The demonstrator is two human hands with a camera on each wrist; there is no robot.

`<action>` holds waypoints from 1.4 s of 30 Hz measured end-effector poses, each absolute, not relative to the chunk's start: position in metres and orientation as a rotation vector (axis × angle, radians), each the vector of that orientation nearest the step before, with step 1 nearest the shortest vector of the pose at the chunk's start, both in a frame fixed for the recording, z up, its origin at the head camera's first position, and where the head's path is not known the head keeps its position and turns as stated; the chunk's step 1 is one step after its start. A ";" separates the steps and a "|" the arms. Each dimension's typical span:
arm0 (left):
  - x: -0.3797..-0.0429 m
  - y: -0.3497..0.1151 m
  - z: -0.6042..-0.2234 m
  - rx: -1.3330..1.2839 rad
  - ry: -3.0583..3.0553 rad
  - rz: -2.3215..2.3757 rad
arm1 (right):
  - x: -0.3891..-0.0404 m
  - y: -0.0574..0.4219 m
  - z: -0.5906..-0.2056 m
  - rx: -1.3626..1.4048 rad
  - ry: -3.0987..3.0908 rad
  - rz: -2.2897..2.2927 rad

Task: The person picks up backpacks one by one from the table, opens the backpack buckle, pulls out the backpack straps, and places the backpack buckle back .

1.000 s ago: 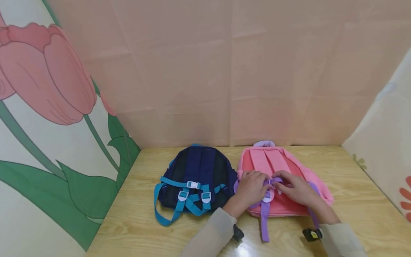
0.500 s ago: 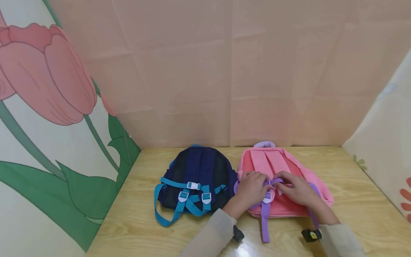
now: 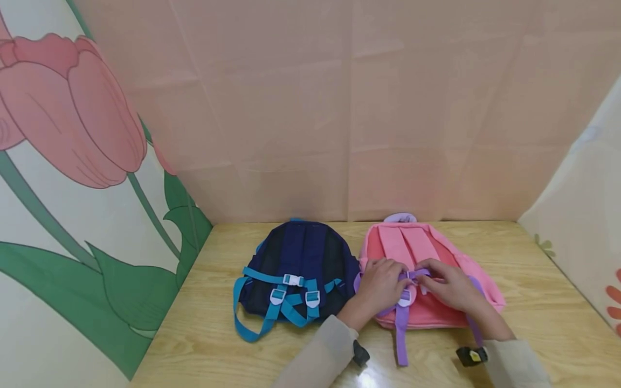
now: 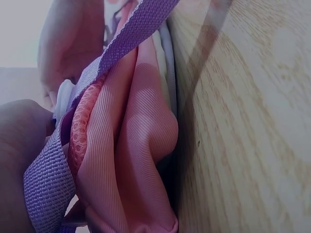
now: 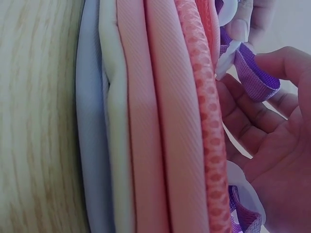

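Note:
A pink backpack [image 3: 405,242] lies on the table with its back panel and purple straps facing up. My left hand [image 3: 380,283] pinches a white plastic buckle [image 5: 226,62] over the panel. Just right of it, my right hand [image 3: 448,285] holds the purple webbing strap [image 5: 257,82] that loops out of the buckle, thumb on one side and fingers on the other. In the head view the fingers hide most of the buckle. A white strap adjuster [image 3: 405,298] sits below the left fingers, its loose purple tail [image 3: 401,337] hanging onto the table.
Close on the left lies a navy backpack [image 3: 303,248] with teal straps [image 3: 247,323] and a white clip [image 3: 292,279] joined across them. The wooden table [image 3: 194,334] ends at a pinkish cloth backdrop [image 3: 271,134]. Flower-printed panels [image 3: 87,124] stand at both sides.

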State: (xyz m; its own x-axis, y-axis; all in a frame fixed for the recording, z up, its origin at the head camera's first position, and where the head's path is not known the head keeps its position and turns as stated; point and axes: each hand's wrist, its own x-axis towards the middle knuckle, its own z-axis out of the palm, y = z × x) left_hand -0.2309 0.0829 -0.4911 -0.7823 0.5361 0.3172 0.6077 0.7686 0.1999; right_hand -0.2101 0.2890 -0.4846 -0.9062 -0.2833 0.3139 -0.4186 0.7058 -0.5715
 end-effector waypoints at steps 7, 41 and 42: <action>-0.230 0.083 -0.491 -0.896 -2.725 -0.426 | -0.210 0.289 -0.483 0.581 -2.729 0.983; -0.232 0.083 -0.493 -0.900 -2.731 -0.447 | -0.208 0.290 -0.482 0.514 -2.800 0.945; -0.232 0.084 -0.493 -0.901 -2.731 -0.443 | -0.209 0.290 -0.482 0.520 -2.798 0.945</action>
